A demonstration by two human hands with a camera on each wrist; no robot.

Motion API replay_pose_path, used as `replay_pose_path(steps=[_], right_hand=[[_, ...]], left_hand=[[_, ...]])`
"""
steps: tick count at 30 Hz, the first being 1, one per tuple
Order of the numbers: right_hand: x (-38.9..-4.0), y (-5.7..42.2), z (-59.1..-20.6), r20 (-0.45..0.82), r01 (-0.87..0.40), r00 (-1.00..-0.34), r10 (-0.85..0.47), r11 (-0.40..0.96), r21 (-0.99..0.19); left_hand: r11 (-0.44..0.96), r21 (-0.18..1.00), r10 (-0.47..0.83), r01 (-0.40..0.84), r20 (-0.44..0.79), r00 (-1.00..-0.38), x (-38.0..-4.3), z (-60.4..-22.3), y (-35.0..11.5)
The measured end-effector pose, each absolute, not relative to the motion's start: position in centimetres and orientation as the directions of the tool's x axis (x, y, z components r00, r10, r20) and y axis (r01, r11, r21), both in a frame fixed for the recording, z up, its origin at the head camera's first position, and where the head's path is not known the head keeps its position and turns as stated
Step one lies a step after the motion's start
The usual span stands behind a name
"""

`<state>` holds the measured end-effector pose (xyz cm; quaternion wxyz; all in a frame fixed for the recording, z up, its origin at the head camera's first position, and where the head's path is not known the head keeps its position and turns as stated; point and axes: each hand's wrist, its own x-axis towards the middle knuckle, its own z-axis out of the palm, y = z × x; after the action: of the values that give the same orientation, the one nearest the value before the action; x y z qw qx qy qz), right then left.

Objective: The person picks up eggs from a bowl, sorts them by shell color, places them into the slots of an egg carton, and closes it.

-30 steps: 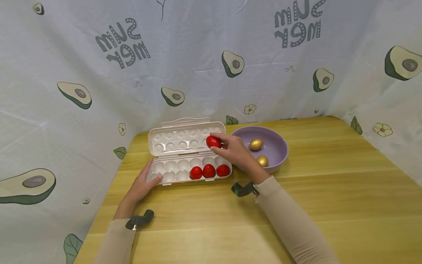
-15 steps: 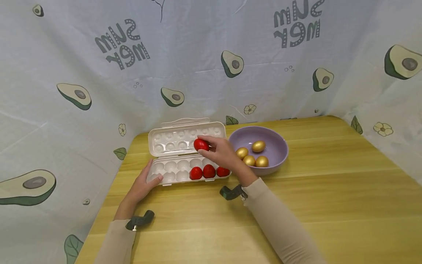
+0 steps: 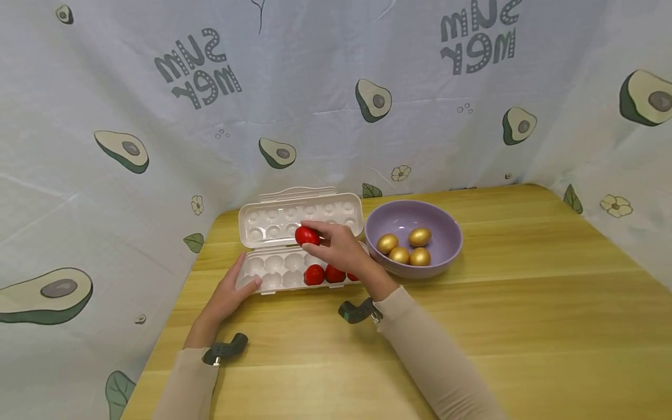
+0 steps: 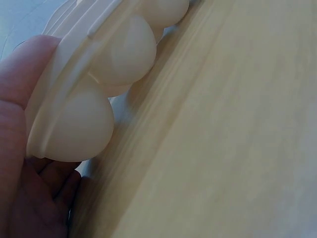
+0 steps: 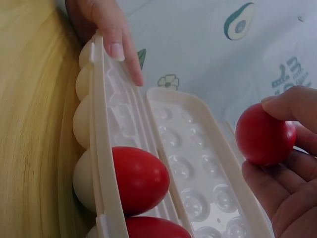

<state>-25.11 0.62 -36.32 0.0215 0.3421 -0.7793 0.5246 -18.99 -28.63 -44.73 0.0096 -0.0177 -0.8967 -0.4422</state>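
My right hand (image 3: 338,248) pinches a red egg (image 3: 307,235) between thumb and fingertips, above the hinge side of an opened white plastic egg carton (image 3: 283,290). The same red egg (image 5: 265,134) shows large in the right wrist view. At the carton's left end my left hand (image 3: 223,297) grips it, thumb over the front rim and fingers round the end; the left wrist view shows the thumb (image 4: 29,69) on the rim. Red eggs (image 3: 314,275) sit in the front row toward the right, the rightmost partly hidden by my right wrist.
A purple bowl (image 3: 446,233) with several gold eggs (image 3: 420,237) stands just right of the carton. The carton's lid (image 3: 249,224) lies folded back toward a printed curtain (image 3: 315,116). All stand on a wooden table (image 3: 294,361).
My right hand has carried the red egg left across the carton, away from the bowl, uncovering more gold eggs. My left hand has stayed on the carton's end.
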Motion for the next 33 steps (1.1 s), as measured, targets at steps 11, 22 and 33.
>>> replay_pose_path(steps=[11, 22, 33], right_hand=[[-24.6, -1.1, -36.7, 0.365, -0.520, -0.780, -0.508, 0.201, -0.830], [-23.9, -1.8, -37.0, 0.340, -0.496, -0.785, -0.518, 0.198, -0.845], [-23.7, -2.0, -38.0, 0.304, -0.498, -0.790, -0.532, 0.268, -0.825]], left_hand=[[0.598, 0.801, 0.020, 0.029, 0.021, -1.000, -19.1, -44.6, -28.7], [0.622, 0.783, 0.000, 0.004, 0.004, -1.000, -19.1, -44.9, -28.9], [0.610, 0.793, 0.009, 0.006, 0.001, -1.000, -19.0, -44.9, -28.7]])
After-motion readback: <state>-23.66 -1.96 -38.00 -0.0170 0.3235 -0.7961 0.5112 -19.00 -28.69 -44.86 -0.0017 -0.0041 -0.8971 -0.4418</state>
